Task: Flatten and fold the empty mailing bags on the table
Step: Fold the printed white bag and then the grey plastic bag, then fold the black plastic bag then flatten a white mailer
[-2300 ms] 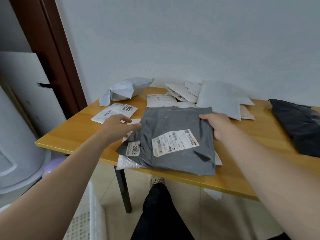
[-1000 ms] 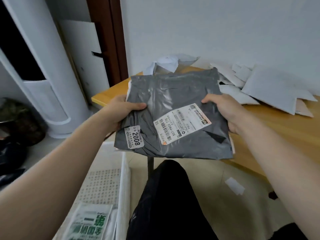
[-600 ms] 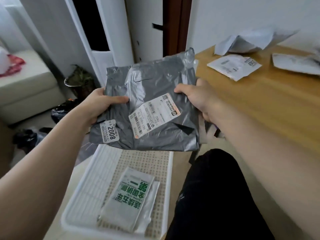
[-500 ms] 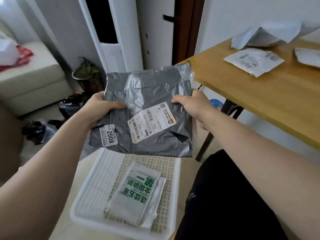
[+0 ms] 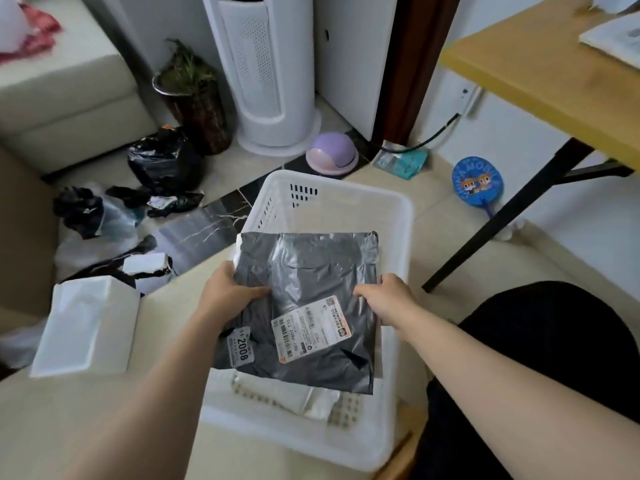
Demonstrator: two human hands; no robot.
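mailing bag [image 5: 304, 299], grey plastic with two printed labels, is flattened and folded into a compact rectangle and is held level above the white basket [image 5: 398, 216] on the floor. left hand [image 5: 228, 292] pinches its left edge, thumb on top and fingers underneath; right hand [image 5: 388, 299] pinches its right edge the same way. a pale folded bag [image 5: 298, 396] lies on the basket bottom, partly hidden beneath the grey one. judged status: this bag is finished apart from release into the basket. at least one white bag [image 5: 616, 39] remains on the table [image 5: 540, 74] at upper right, so more flattening and folding is left; the total remaining cannot be determined.
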